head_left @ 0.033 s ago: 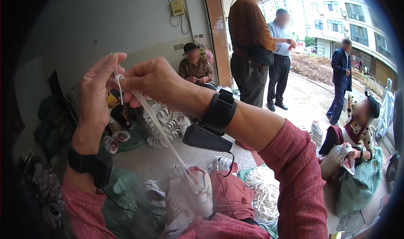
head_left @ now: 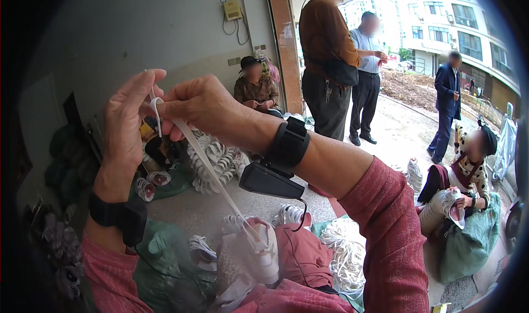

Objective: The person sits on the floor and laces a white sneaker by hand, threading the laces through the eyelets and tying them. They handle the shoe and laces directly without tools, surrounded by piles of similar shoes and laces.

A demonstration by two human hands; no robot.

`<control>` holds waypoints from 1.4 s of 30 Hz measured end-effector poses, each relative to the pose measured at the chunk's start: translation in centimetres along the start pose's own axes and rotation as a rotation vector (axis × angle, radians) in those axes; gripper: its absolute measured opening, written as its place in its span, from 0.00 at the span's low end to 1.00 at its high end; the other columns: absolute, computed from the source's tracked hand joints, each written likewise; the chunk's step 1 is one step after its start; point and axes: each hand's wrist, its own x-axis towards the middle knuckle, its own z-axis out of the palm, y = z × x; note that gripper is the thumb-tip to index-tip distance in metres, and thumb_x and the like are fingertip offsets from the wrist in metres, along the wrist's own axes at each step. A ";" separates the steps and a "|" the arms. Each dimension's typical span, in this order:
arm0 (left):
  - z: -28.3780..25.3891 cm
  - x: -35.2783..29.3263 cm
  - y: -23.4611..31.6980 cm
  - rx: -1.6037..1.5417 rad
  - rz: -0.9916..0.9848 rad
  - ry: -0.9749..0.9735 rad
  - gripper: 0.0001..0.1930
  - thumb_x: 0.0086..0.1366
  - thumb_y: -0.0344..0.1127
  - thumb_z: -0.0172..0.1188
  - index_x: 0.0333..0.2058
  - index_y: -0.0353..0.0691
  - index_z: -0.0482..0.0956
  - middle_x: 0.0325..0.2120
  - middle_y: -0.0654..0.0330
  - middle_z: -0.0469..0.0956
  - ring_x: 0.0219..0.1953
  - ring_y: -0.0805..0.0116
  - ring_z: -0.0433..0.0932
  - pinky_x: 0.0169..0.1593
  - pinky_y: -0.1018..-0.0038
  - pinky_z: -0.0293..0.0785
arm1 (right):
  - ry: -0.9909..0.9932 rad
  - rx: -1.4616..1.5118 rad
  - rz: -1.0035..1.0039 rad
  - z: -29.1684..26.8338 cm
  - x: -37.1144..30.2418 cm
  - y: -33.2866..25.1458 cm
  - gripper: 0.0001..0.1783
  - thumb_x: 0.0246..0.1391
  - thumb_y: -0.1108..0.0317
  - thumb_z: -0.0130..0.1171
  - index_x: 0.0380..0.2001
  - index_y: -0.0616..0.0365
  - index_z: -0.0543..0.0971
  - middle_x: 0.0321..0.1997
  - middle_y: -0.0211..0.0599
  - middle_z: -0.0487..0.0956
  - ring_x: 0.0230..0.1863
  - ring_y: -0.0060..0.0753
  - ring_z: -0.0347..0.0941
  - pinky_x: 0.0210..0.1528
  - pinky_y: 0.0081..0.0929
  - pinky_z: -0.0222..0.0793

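Pinching the white lace (head_left: 206,163), the right hand (head_left: 199,101) could tip the shoe (head_left: 268,260) by overpulling; how the left hand (head_left: 128,106) grips is unclear.

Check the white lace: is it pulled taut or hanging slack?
Taut: the white lace runs nearly straight from the right hand down to the white shoe, with no sag visible.
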 end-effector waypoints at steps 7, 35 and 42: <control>-0.1 -0.2 -0.1 0.016 0.021 -0.007 0.17 0.65 0.46 0.62 0.40 0.37 0.83 0.26 0.69 0.73 0.27 0.81 0.71 0.30 0.82 0.66 | -0.009 -0.015 -0.019 0.1 -0.1 0.2 0.09 0.58 0.72 0.59 0.28 0.70 0.79 0.22 0.40 0.80 0.21 0.26 0.78 0.25 0.20 0.76; 0.5 -0.5 -0.4 0.012 0.040 -0.023 0.16 0.64 0.46 0.63 0.40 0.38 0.83 0.25 0.68 0.74 0.28 0.80 0.72 0.33 0.82 0.67 | 0.000 0.005 -0.028 -0.5 -0.6 0.7 0.09 0.57 0.73 0.60 0.28 0.71 0.79 0.21 0.42 0.80 0.21 0.27 0.78 0.24 0.20 0.76; 0.6 -0.5 -0.1 0.025 0.029 -0.029 0.16 0.64 0.46 0.63 0.40 0.38 0.83 0.25 0.68 0.74 0.27 0.80 0.72 0.33 0.82 0.67 | -0.011 -0.019 -0.026 -0.6 -0.5 0.6 0.10 0.57 0.72 0.61 0.28 0.71 0.80 0.22 0.42 0.80 0.21 0.27 0.78 0.25 0.20 0.76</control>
